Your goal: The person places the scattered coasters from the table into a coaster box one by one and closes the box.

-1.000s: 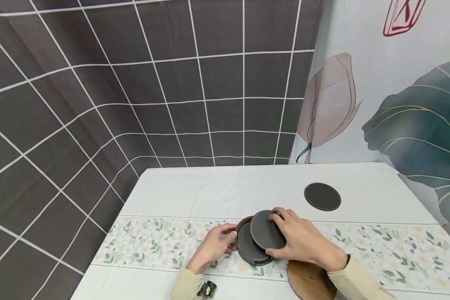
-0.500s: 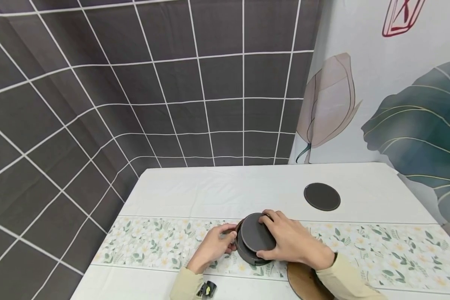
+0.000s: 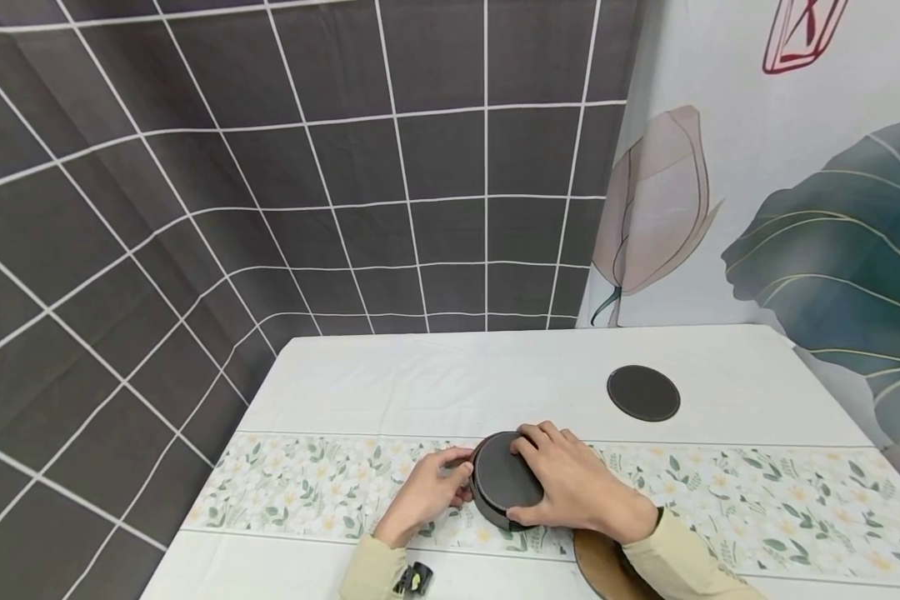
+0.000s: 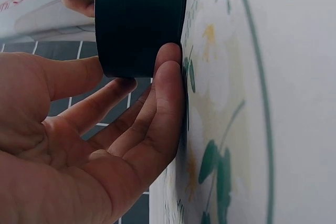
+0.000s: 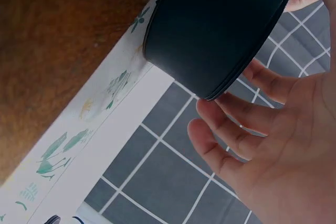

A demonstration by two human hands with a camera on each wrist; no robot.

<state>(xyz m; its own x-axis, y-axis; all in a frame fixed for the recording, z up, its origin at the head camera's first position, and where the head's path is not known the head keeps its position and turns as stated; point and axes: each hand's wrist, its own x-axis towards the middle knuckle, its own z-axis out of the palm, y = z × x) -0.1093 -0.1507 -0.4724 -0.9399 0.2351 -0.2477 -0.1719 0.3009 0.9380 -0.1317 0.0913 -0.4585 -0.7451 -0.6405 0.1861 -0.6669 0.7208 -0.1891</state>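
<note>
A round dark grey coaster [image 3: 501,471] lies over the top of a round black coaster holder [image 3: 493,517], nearly lined up with its rim. My right hand [image 3: 579,490] grips this coaster from the right, thumb at its near edge and fingers at its far side. From the left, my left hand [image 3: 429,492] holds the coaster holder by its side. The left wrist view shows the thumb and fingertips of that hand on the dark wall of the holder [image 4: 139,24]. The inside of the holder is hidden under the coaster.
Another dark round coaster [image 3: 643,393] lies flat farther back on the right. A round wooden disc [image 3: 596,560] sits near the front, partly under my right forearm. The white table cover [image 3: 390,375] has a floral band across it. Grid-patterned cloth [image 3: 450,233] hangs behind.
My right hand has moved left and slightly down with the coaster, from overhanging the holder's right side to almost square over it. My left hand has stayed in place.
</note>
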